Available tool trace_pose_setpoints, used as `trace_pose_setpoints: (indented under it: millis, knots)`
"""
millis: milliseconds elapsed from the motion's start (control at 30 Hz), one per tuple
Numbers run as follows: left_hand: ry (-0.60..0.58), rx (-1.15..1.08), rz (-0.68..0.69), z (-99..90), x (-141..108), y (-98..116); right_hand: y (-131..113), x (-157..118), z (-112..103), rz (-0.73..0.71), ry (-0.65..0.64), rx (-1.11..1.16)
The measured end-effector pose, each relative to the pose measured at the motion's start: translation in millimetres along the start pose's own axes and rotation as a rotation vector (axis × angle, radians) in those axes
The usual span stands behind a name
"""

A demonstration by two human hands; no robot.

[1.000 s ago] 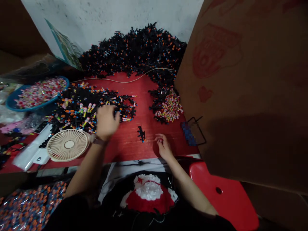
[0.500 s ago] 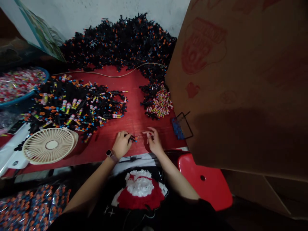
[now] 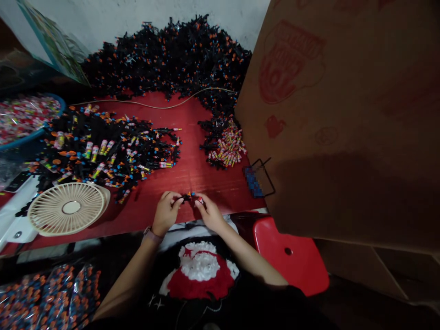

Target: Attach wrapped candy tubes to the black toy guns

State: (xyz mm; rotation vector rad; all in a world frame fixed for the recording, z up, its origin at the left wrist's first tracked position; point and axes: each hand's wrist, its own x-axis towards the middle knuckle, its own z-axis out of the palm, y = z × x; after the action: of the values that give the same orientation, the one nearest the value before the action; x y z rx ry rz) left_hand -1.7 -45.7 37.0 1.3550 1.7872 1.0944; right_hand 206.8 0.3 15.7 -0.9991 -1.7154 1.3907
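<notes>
My left hand (image 3: 167,213) pinches a small black plastic toy piece (image 3: 186,197) with orange and blue parts, low over the red tabletop (image 3: 192,167). Facing it, my right hand (image 3: 210,214) is closed at the fingertips on a small red-and-white piece (image 3: 200,200), close to the toy's blue end. Whether the two pieces touch is too small to tell. To the left lies a heap of black toy pieces (image 3: 120,151), some bearing colourful labelled tubes. A pile of pink and yellow tubes (image 3: 229,145) sits ahead on the right.
Against the wall rises a large mound of black pieces (image 3: 165,59). A big cardboard box (image 3: 309,137) stands at the right, above a red stool (image 3: 292,261). A cream fan (image 3: 68,208) and a blue basin (image 3: 58,107) of wrapped items are at the left. A cord (image 3: 158,107) crosses the table.
My right hand was open and apart from the toy; it has moved left and closed on a small red-and-white piece. My left hand has turned, showing more of the toy.
</notes>
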Motion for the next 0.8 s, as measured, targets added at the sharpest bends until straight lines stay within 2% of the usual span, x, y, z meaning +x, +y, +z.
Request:
trace_pose_setpoints:
  millis: [100, 167, 233, 300, 400, 500, 667, 800]
  knots:
    - [-0.125, -0.338, -0.13, 15.6, -8, 8, -11, 5, 2, 0.011, 0.026, 0.019]
    - [-0.157, -0.437, -0.134, 22.9, -13, 14, -20, 7, 1, 0.017, 0.039, 0.045]
    - [-0.088, -0.432, -0.11, 24.2, -16, 19, -28, 8, -2, 0.023, 0.052, 0.088]
    - [0.044, -0.393, -0.094, 20.0, -18, 24, -35, 6, -6, 0.015, 0.05, 0.122]
    - [0.236, -0.435, -0.071, 10.3, -21, 36, -44, 0, -13, -0.01, -0.036, 0.142]
    - [0.311, -0.51, -0.034, 2.5, -26, 52, -55, -8, -16, 0.008, -0.131, 0.214]
    - [0.241, -0.52, 0.061, -9.1, -33, 79, -77, -13, -20, 0.029, -0.188, 0.252]
    - [0.17, -0.539, 0.122, -16.7, -33, 87, -86, -14, -26, 0.053, -0.243, 0.251]
